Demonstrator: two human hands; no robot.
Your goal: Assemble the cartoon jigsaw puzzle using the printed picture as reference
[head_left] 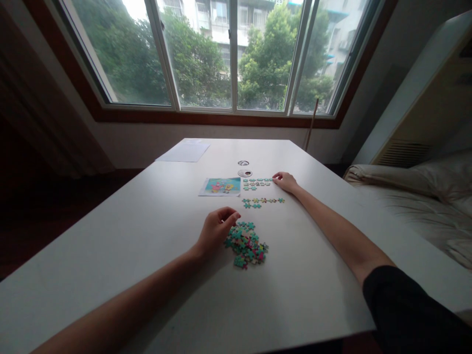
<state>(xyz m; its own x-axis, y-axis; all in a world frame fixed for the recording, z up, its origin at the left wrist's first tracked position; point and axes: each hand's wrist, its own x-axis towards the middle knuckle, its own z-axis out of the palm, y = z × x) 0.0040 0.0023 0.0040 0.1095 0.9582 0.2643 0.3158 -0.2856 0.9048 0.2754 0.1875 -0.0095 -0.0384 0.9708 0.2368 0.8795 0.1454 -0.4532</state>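
- As you face the window, the white surface runs from you toward it; red-brown window frame, trees and a building outside; sofa to the right, pale vented unit behind it.
- Puzzle pile: loose, mostly green pieces with some pink, on the near middle of your surface; longer axis running away from you.
- Puzzle rows: beyond the pile, in two groups, long axes left to right.
- Picture card: flat, left of the farther rows; long sides left to right, figures upright to you.
- Left hand: at the pile's far left edge; thumb and forefinger tips close together, whether on a piece you cannot tell.
- Right hand: fingers at the right end of the farthest row; whether clamped or apart, you cannot tell.
- Far side: two round items beyond the card; paper sheet near the far left edge.
- Edges: pile well inside them; broad surface on both sides of it, your left forearm crossing the left part.
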